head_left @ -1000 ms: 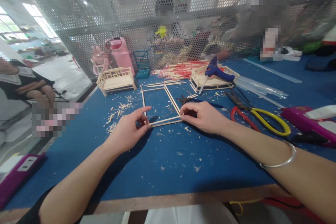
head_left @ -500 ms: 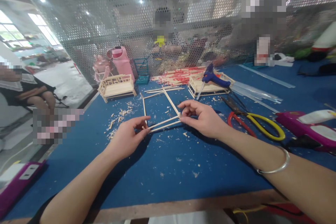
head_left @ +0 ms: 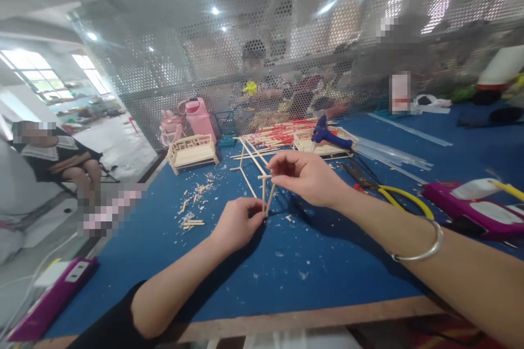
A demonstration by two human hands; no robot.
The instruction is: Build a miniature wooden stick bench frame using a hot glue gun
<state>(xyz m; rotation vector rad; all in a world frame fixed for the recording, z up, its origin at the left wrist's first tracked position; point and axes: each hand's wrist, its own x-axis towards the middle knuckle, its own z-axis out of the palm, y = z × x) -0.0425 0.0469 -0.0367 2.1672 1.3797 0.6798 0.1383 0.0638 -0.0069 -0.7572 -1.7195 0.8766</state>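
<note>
A frame of thin wooden sticks [head_left: 248, 182] stands tilted on the blue table, between my hands. My left hand [head_left: 241, 221] pinches its lower near corner, low over the tabletop. Higher up, my right hand [head_left: 305, 177] grips the upper near corner between thumb and fingers, where a short stick end juts out to the left. A silver bangle [head_left: 423, 251] circles my right wrist. Behind the frame sit a small wooden bench model [head_left: 191, 151] on the left and a second bench model [head_left: 301, 142] on the right, with a blue glue gun [head_left: 326, 133] resting on it.
Pliers with yellow and red handles [head_left: 403, 200] lie right of my right hand. Clear glue sticks [head_left: 393, 152] and red-tipped sticks [head_left: 282, 133] lie farther back. Purple power strips [head_left: 462, 207] flank the table. A perforated metal screen [head_left: 184, 60] rises behind; a person [head_left: 61, 158] sits at left.
The stick frame has turned upward on its edge. My left hand has moved right, closer beneath my right hand, and the camera view has shifted slightly.
</note>
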